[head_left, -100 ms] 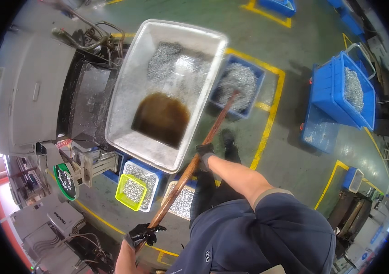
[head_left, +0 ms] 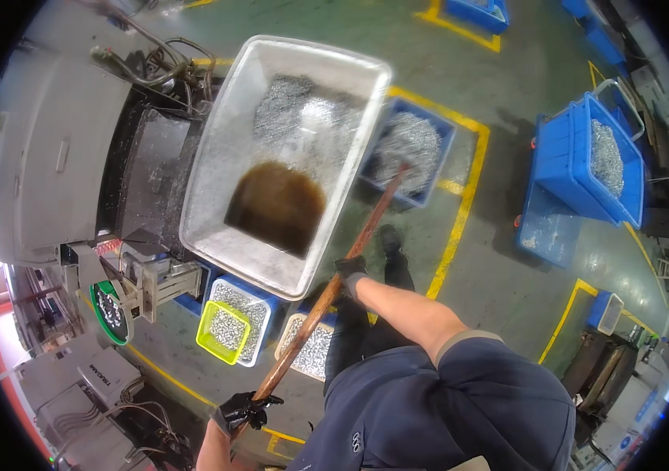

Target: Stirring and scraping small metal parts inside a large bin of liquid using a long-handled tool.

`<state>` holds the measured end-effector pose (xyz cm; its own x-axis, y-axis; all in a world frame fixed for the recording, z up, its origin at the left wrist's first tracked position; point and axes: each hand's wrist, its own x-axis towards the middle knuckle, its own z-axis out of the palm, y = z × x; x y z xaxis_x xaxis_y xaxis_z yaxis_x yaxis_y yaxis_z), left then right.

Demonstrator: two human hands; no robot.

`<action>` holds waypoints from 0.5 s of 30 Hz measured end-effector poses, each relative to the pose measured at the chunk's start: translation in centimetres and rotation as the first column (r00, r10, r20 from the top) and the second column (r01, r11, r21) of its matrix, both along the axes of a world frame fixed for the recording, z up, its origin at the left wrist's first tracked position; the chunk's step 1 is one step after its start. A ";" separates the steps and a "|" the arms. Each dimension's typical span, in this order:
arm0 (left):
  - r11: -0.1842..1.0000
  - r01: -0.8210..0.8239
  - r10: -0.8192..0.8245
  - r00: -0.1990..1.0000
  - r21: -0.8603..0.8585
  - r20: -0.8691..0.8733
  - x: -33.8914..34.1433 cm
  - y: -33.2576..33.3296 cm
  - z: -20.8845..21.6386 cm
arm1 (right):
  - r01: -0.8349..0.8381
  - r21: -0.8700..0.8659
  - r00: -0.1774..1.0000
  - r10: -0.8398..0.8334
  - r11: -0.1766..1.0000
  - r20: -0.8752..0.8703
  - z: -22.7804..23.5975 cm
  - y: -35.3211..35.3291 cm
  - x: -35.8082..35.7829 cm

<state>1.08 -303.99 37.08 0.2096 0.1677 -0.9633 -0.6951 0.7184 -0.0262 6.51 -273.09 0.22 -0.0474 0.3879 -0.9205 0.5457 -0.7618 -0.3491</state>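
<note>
A long, worn wooden handle [head_left: 311, 322] slants from lower left to upper right. My left hand [head_left: 243, 411], in a black glove, is closed around its lower end. Farther up, my right hand [head_left: 350, 271], also black-gloved, grips the shaft. The far end reaches into a blue crate [head_left: 449, 149] heaped with silvery metal shavings [head_left: 409, 137]; whatever head it carries is hidden or blurred there. Left of the shaft stands a large white tub [head_left: 220, 157] with more shavings [head_left: 282, 106] at its far end and a pool of brown liquid [head_left: 279, 206] nearer me.
Machines [head_left: 60, 157] line the left. Near the tub are a white bin [head_left: 249, 357] and a lime-green basket [head_left: 207, 345], both with small metal pieces, and another bin [head_left: 295, 369] by my legs. A blue cart [head_left: 566, 157] carrying shavings stands at right. Yellow lines [head_left: 460, 228] mark the floor.
Both hands and the wooden handle have shifted slightly toward me, and its far end sits a little nearer in the crate. The tub and bins stand as before.
</note>
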 end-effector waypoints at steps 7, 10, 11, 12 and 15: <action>0.991 -0.017 0.030 0.995 0.131 -0.098 0.1 -0.5 -0.1 | -0.104 -0.104 0.994 0.101 0.989 -0.036 3.3 1.0 -1.0; 0.999 0.028 -0.027 0.999 0.040 -0.025 -1.1 -0.5 0.7 | -0.459 0.411 0.881 0.462 0.788 0.098 3.0 1.2 -0.4; 0.999 0.039 -0.038 0.997 0.006 -0.060 -1.2 -0.2 1.5 | -0.374 0.366 0.924 0.375 0.852 0.072 3.4 1.0 -0.2; 0.999 0.041 -0.041 0.997 0.003 -0.060 -1.0 -0.3 1.5 | -0.283 0.317 0.958 0.281 0.905 0.053 3.7 0.9 -0.2; 0.993 0.002 0.013 0.992 0.120 -0.123 -0.5 0.4 1.1 | -0.132 0.337 0.986 0.157 0.932 -0.048 4.1 2.3 -0.7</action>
